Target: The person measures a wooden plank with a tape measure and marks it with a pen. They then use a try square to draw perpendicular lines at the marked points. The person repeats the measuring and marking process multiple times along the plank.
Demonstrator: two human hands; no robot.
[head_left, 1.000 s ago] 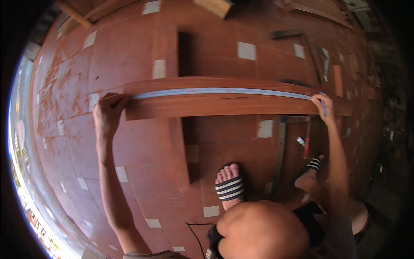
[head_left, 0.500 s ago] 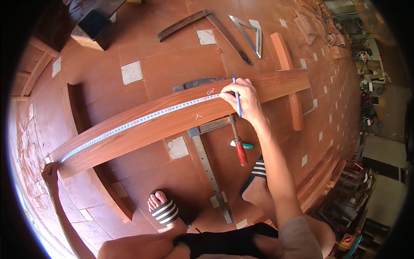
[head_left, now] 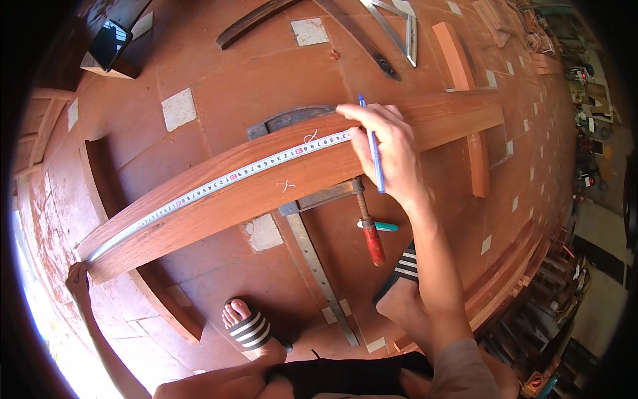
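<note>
Head view, clock faces taken from mid-picture. Long reddish-brown plank [head_left: 226, 203] runs from between 8 and 9 o'clock up to 2 o'clock, above the tiled floor [head_left: 219, 113]. It crosses 2 timber pieces: a left support [head_left: 169, 302] at 8 o'clock, a right support [head_left: 478, 169] between 2 and 3.

White tape measure [head_left: 232, 177] lies lengthwise along the plank, printed side up. 2 white marks on the wood, 1 on each side of the tape.

Left hand [head_left: 78, 280] at the plank's near-left end, fingers bunched; too small and dark to tell whether they pinch the tape's tip. Right hand [head_left: 387, 139] near 2 o'clock, over the plank: fingers curled around a blue pen [head_left: 379, 169], forefinger stretched toward the far edge, thumb tip at the tape, which passes from sight there.

Metal clamp [head_left: 314, 263] at 6 o'clock, by the plank's near edge; its red handle [head_left: 373, 246] at 4. Teal-and-white object [head_left: 385, 227] just beside the handle. Metal set square [head_left: 411, 43] at 1 o'clock on the floor. Dark flat device [head_left: 109, 45] at 10, on a wooden block [head_left: 123, 69].

Striped sandals at 7 and 4 o'clock.
</note>
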